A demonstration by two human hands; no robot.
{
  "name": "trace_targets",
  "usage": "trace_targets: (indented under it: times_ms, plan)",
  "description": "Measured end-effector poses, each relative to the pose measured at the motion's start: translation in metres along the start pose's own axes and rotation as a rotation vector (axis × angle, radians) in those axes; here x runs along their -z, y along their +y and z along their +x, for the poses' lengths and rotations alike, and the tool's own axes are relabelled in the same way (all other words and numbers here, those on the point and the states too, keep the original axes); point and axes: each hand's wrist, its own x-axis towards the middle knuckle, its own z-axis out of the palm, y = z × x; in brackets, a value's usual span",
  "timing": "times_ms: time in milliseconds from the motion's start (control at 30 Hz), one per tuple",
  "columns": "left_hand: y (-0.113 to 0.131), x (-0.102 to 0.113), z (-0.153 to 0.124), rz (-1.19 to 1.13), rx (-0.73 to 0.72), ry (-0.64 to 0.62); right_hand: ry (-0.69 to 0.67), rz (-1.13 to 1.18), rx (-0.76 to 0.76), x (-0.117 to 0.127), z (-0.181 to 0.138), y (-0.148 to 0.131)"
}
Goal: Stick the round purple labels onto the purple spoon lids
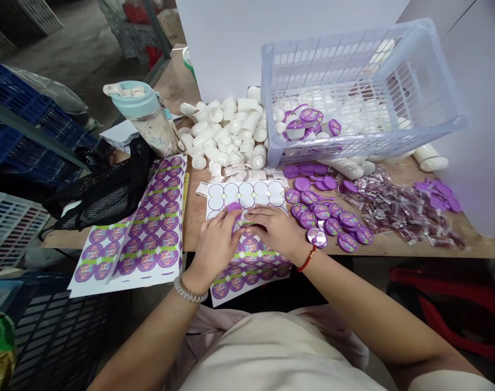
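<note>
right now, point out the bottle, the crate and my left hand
Bottle [153, 128], head view, on its body
Crate [332, 65], head view, on its far wall
Left hand [215, 238], head view, on its back

Purple and White Prevailing, Lime Green Cutting Across

The sticker sheet [253, 278] is showing purple discs crossed by lime-green bands, its upper rows showing white circles ringed in purple; the stacked sheets [150, 241] are repeating those purple-and-lime discs; the held lid [233, 207] is showing plain purple; the labelled lids [332, 226] are wearing multicoloured print on purple; the cups [231, 127] are gleaming white; the basket [275, 155] is looking pale blue, its walls slatted; the sachets [398, 209] are showing reddish brown; the cord bracelet [307, 260] is showing red.
</note>
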Motion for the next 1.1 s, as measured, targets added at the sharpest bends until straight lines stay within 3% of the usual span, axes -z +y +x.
trace_targets:
  times_ms: [133, 300, 567, 833, 1100]
  plan:
    - [-0.004, -0.003, 0.000, -0.009, -0.109, -0.031, -0.039, -0.070, 0.020, 0.007, -0.002, 0.002]
    - [-0.006, -0.005, -0.001, 0.013, -0.097, 0.012, -0.090, -0.078, 0.044, 0.011, -0.003, 0.006]
    - [-0.004, -0.008, -0.007, -0.020, -0.106, 0.146, 0.026, -0.117, 0.025, 0.014, -0.003, -0.014]
    - [-0.007, -0.011, -0.007, -0.028, -0.150, 0.214, 0.194, -0.199, 0.126, 0.008, -0.005, -0.017]
    - [-0.008, -0.015, -0.007, -0.045, -0.130, 0.222, 0.121, -0.108, 0.049, 0.005, -0.003, -0.014]
